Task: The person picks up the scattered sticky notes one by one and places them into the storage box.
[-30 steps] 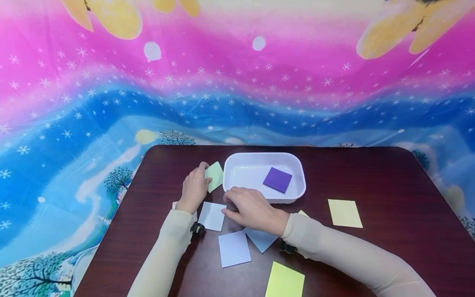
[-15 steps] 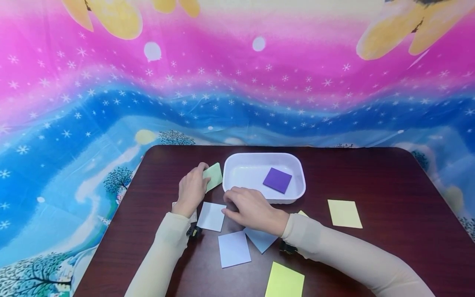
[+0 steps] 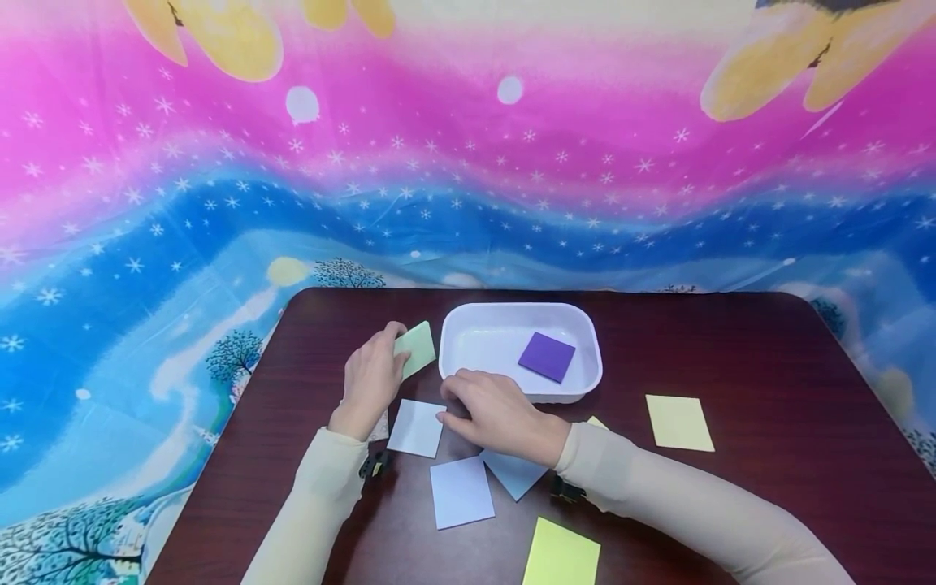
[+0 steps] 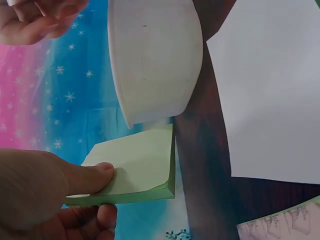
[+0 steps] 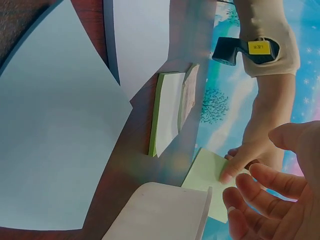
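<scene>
Your right hand [image 5: 280,192] hangs loosely curled near the white tub [image 5: 155,215]. Your left hand [image 5: 262,145], black device [image 5: 227,51] over its cream cuff [image 5: 284,60], grips a pale green paper pad [image 5: 202,172]. A blue-grey pad [image 5: 60,130], lavender pad [image 5: 140,40] and green-edged pad [image 5: 167,110] lie on the dark table [image 5: 132,165].

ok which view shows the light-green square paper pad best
Left wrist: the light-green square paper pad appears large, face and edge visible. Head view shows it small in the left hand; right wrist shows it partly hidden.

This was a tabletop workspace, whether in a home or studio unclear: printed cloth [image 3: 468,138] spanned the upper frame, behind a dark table [image 3: 702,341] below.
</scene>
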Available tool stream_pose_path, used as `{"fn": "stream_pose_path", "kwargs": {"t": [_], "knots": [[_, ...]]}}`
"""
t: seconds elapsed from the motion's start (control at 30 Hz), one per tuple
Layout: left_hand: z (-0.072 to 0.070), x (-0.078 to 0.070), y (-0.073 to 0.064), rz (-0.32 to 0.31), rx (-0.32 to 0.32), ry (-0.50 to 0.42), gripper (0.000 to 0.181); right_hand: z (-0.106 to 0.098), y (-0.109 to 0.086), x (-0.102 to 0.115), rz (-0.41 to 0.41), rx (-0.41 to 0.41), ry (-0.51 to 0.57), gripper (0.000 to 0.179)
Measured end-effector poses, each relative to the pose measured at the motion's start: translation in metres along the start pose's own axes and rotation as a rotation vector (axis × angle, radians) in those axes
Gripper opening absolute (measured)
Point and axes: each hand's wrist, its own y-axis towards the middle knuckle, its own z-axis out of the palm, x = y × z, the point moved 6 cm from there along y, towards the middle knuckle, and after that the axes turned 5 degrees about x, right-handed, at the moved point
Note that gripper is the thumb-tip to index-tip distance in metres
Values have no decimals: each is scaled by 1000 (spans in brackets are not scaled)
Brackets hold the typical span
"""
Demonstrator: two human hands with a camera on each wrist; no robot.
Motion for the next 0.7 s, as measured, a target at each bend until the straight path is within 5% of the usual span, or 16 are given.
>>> {"fn": "stream_pose_path", "kwargs": {"t": [0.7], "knots": [[-15, -2, -18, 33, -34, 9, 32, -1, 1, -1, 3, -2, -12, 19]]}}
